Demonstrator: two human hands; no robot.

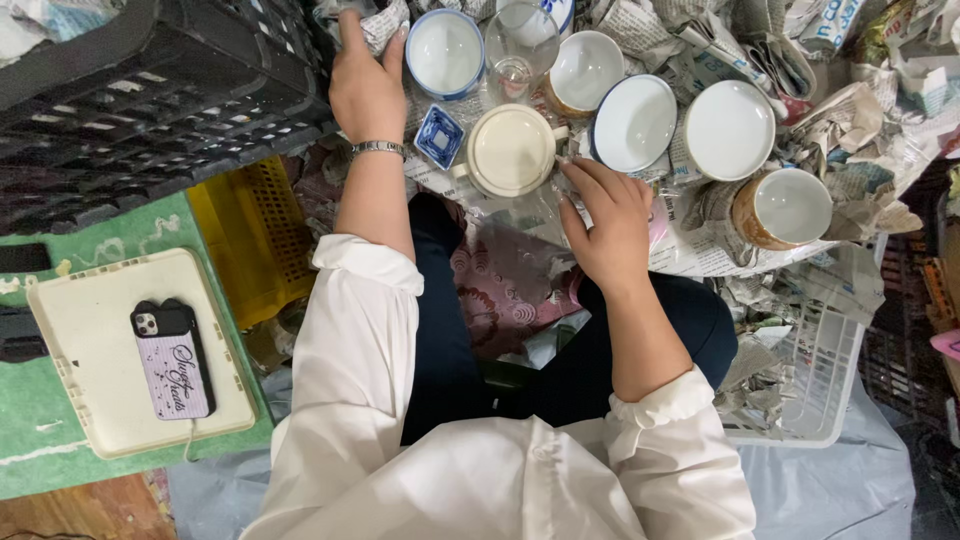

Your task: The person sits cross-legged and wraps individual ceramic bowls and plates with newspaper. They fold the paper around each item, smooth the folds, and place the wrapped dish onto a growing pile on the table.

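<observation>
Cream two-handled lidded bowl [510,150] sits just beyond right hand [608,225], whose curled fingers press clear wrap beside it. Ceramic: likely heavy, slick, fragile; grip by side handles. Left hand [366,88] pinches crumpled newspaper [380,25]. Cups [445,52] crowd close; black crate [150,100] blocks leftward.

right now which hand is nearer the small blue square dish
Left. The left hand lies just left of the small blue square dish, gripping crumpled newspaper. The right hand sits farther off, right of it and nearer the person, beyond the cream lidded pot.
</observation>
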